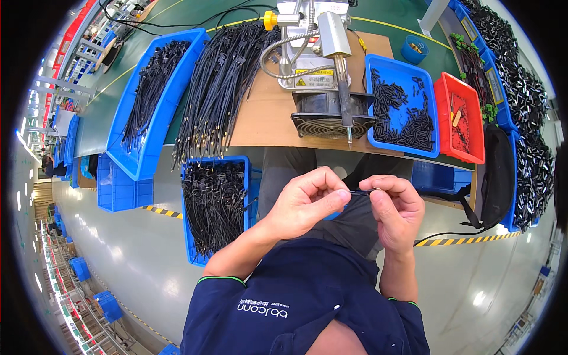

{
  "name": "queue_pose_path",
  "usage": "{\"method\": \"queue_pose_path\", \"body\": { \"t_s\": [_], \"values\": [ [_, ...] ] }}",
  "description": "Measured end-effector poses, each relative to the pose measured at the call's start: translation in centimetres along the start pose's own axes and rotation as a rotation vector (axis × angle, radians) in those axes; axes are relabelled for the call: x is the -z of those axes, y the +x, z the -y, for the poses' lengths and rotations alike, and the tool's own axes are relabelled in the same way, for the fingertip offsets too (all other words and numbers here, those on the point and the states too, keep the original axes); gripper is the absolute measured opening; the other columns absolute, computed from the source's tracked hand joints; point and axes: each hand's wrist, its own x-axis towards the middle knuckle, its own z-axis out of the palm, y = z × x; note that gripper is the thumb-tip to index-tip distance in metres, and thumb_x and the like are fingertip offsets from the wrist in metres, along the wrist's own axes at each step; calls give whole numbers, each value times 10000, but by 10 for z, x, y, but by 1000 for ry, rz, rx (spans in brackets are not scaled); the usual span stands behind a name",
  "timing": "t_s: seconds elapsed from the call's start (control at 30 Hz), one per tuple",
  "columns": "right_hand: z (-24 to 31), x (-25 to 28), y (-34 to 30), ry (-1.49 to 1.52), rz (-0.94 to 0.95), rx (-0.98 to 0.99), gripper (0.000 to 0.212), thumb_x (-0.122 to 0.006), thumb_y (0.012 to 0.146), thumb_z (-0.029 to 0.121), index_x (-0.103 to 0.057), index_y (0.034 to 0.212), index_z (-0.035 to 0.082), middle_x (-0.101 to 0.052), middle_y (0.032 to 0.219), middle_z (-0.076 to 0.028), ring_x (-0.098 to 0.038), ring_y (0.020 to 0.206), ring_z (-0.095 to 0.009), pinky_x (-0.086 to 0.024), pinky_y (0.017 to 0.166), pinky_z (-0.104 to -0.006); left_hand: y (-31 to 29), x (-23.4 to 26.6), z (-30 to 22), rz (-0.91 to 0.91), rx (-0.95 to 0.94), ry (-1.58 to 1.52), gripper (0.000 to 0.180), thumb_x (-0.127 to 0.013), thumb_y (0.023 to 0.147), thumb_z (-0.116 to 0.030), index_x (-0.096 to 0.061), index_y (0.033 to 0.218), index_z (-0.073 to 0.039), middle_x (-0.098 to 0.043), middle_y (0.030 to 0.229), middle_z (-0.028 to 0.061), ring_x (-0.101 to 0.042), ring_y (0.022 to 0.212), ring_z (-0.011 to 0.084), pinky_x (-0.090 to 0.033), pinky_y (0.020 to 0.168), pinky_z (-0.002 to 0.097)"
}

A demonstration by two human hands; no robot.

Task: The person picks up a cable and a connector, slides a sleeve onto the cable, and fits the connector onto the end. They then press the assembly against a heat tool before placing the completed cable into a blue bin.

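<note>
In front of my lap my left hand and my right hand are held close together, thumb and forefinger of each pinched. A short length of thin dark cable spans the gap between the two pinches; most of it is hidden by fingers, and its ends are too small to make out. Just beyond my hands, at the table edge, the dark metal tip of a bench machine points down. Below its body sits a black fan. Neither hand touches the machine.
Left of the machine lies a pile of black cables, beside a long blue tray of cables. A lower blue bin holds more. On the right are a blue tray of small black sleeves, a red tray and a blue cup.
</note>
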Motion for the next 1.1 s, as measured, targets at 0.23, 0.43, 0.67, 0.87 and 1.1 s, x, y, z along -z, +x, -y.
{"method": "queue_pose_path", "body": {
  "t_s": [0.23, 0.43, 0.67, 0.87, 1.1],
  "values": [
    [-2, -1, 2, -71, 15, 60, 190, -712, 999, -57, -706, 1189, -43, -747, 1176, -157, -705, 1050, -146, -558, 914, -273, 1, 3, 3, 12, 11, -2, 148, -695, 1087, -188, -666, 1064, -45, -684, 941, 6, -619, 860, 58, -509, 778, 244],
    [-4, -3, 6, -126, 30, 109, 202, -738, 970, -61, -709, 1169, -36, -739, 1191, -153, -672, 973, -106, -542, 841, -240, 1, 3, 1, 26, 26, -16, 150, -693, 1088, -188, -669, 1064, -42, -687, 932, 8, -607, 846, 59, -493, 761, 239],
    [-2, 5, 8, -248, 104, 125, 416, -857, 836, -64, -728, 1228, -17, -730, 1297, -129, -330, 612, 20, -264, 548, -171, 2, 5, -8, 66, 78, -97, 185, -665, 1102, -228, -673, 1067, -46, -690, 892, 20, -535, 728, 40, -415, 640, 217],
    [-3, 16, 7, -480, 64, 272, 272, -842, 866, -54, -782, 1123, 10, -775, 1148, -122, -420, 625, 21, -306, 535, -180, 7, 8, -8, 27, 141, -16, 161, -686, 1087, -193, -680, 1126, -37, -702, 907, 27, -540, 692, 48, -427, 626, 218],
    [-4, 17, 5, -471, 49, 184, 234, -846, 886, -36, -769, 1106, -14, -774, 1100, -89, -400, 620, 27, -320, 539, -173, 16, -10, -16, -127, -542, 791, 264, -869, 875, -22, -761, 1115, -30, -737, 971, 71, -633, 688, 84, -490, 579, 245]
  ]
}}
